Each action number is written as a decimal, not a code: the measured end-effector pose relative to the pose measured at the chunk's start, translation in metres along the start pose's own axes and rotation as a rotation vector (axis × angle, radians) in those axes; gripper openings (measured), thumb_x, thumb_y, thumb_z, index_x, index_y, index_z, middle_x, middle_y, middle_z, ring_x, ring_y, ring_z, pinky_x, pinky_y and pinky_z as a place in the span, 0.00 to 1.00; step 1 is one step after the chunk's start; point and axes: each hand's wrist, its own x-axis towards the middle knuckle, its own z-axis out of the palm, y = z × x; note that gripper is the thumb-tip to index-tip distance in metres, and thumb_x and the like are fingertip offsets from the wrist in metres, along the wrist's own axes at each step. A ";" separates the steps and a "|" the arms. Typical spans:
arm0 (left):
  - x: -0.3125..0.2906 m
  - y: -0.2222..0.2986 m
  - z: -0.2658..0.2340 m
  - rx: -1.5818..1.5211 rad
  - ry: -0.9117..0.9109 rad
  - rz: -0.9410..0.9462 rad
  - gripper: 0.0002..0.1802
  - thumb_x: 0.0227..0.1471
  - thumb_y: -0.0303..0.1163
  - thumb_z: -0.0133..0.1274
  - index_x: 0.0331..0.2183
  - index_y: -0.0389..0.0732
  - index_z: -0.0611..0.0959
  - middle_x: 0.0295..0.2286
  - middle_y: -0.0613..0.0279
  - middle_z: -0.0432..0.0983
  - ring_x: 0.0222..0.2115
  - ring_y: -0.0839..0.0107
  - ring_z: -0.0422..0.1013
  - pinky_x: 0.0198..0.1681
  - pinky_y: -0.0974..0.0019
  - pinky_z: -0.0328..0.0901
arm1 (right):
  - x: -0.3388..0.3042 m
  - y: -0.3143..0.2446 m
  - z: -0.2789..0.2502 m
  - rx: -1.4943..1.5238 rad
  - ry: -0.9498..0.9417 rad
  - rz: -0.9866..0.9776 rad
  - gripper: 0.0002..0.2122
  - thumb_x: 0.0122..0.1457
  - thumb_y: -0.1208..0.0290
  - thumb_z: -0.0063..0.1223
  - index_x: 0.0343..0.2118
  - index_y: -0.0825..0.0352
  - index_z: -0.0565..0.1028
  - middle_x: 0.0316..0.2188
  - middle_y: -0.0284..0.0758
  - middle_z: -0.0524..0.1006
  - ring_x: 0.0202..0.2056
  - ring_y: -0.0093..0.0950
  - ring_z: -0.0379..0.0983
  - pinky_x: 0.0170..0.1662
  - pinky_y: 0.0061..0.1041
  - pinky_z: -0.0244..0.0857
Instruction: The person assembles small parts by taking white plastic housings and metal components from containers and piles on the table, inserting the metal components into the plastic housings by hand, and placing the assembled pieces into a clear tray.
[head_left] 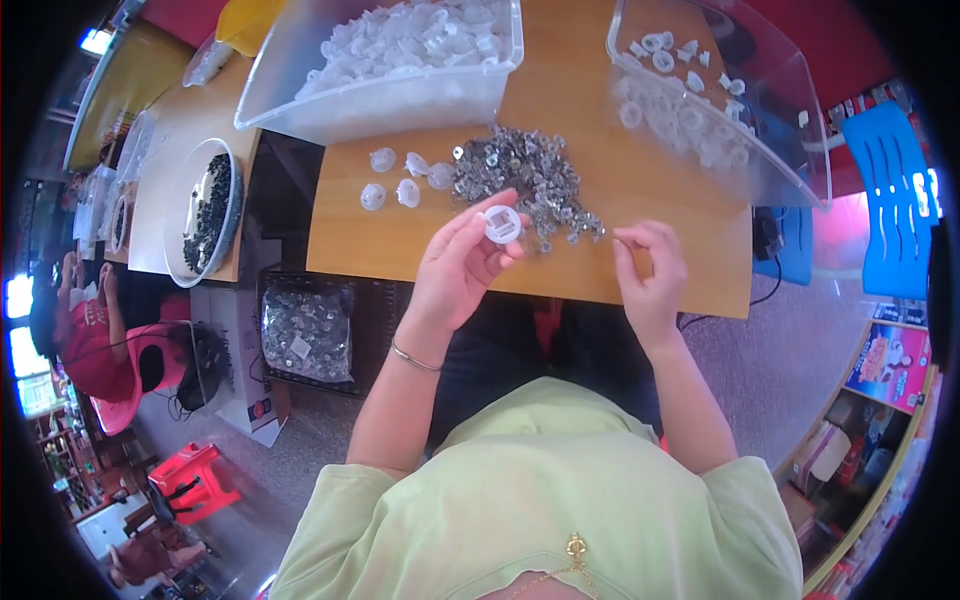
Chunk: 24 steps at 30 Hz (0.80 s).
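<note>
My left hand is raised over the front of the wooden table, its thumb and fingers closed on a round white plastic cap with slots in its face. To the right, my right hand is pinched near the table's front edge. A tiny shiny metal piece shows at its fingertips, too small to make out fully. Just beyond both hands spreads a heap of small metal clips. Several loose white plastic caps lie left of the heap.
A clear bin full of white plastic parts stands at the back left; another clear bin with similar parts is at the right. On the side table sits a round tray of black pieces. A bag of metal parts rests below the table.
</note>
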 end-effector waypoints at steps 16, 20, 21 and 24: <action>0.005 0.004 -0.029 -0.198 -0.098 0.037 0.26 0.60 0.37 0.36 0.54 0.30 0.59 0.38 0.50 0.67 0.29 0.73 0.61 0.30 0.75 0.64 | -0.154 0.030 0.050 0.049 -1.097 0.546 0.16 0.50 0.72 0.43 0.41 0.76 0.66 0.42 0.52 0.68 0.46 0.45 0.66 0.50 0.36 0.61; 0.007 0.002 -0.030 -0.195 -0.083 0.041 0.26 0.60 0.39 0.36 0.53 0.30 0.62 0.38 0.50 0.70 0.28 0.73 0.63 0.29 0.77 0.63 | -0.147 0.033 0.057 0.054 -1.129 0.644 0.16 0.51 0.72 0.44 0.42 0.74 0.67 0.42 0.50 0.69 0.47 0.44 0.66 0.50 0.35 0.60; 0.009 0.001 -0.030 -0.194 -0.084 0.037 0.26 0.60 0.39 0.36 0.53 0.30 0.62 0.38 0.50 0.70 0.28 0.73 0.63 0.29 0.77 0.63 | -0.142 0.034 0.060 0.066 -1.144 0.719 0.16 0.51 0.72 0.44 0.43 0.72 0.68 0.42 0.49 0.70 0.47 0.43 0.66 0.50 0.35 0.61; 0.010 0.001 -0.029 -0.181 -0.062 0.036 0.26 0.60 0.39 0.35 0.53 0.30 0.62 0.38 0.50 0.70 0.28 0.73 0.63 0.29 0.77 0.65 | -0.148 0.064 0.094 0.276 -0.890 0.813 0.17 0.53 0.70 0.43 0.45 0.69 0.68 0.46 0.47 0.69 0.48 0.42 0.65 0.50 0.34 0.60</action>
